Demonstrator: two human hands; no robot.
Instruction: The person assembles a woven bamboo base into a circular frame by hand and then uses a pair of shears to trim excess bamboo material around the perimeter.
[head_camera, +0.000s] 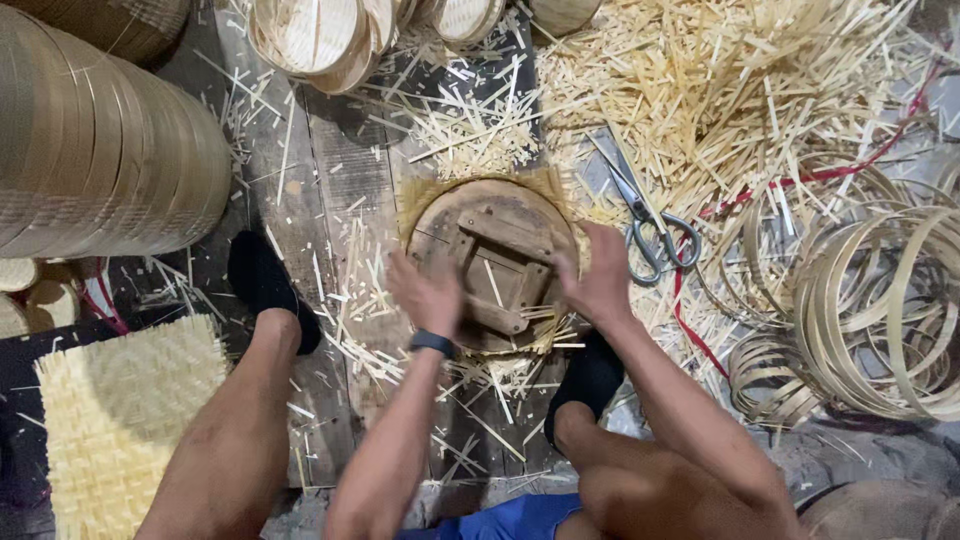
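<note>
A round wooden form with a square wooden block on top lies on the plank floor, with woven bamboo fringe sticking out around its edge. My left hand rests on its left rim, fingers curled over the edge; a dark band is on that wrist. My right hand presses on the right rim. Both hands grip the form from opposite sides. Grey-handled scissors lie just right of my right hand.
Bamboo strip offcuts cover the floor at the back right. Coiled bamboo hoops sit at right. A stack of large round rims stands at left, a woven mat at front left, finished baskets at the back. My black-shod feet flank the form.
</note>
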